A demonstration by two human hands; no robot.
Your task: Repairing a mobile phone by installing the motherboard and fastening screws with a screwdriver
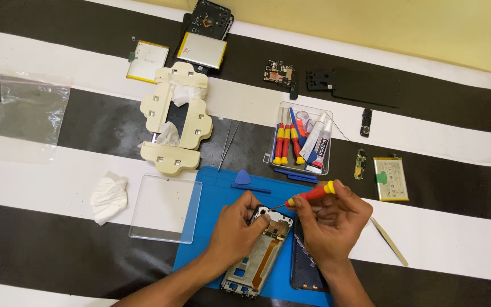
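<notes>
**Ana:** While the left hand pins the opened phone frame to the blue mat, how firm does that hold look to you in the head view?

**Ben:** Its fingers are curled over the frame's top left corner, closed on it. The right hand has its fingers pinched narrow round the red and yellow screwdriver, with the tip down at the frame's upper edge, near the small board there. The frame lies on the mat at the near edge of the striped tabletop, tilted a little.

**Ana:** What worries you?

**Ben:** I'd judge a slip of the tip to be the main risk. If the driver sits at a slant, it could skid out of the screw head and scratch the board or the orange flex strip running down the frame.

**Ana:** And the screw itself?

**Ben:** Too small to see. A loose one could roll off the mat onto the stripes and be hard to find.

**Ana:** Anything nearby in the way?

**Ben:** A dark panel lies just beside the frame under the right wrist; leaning on it might crack it. The clear tray of tools and the tweezers sit well apart, so less trouble there.
</notes>
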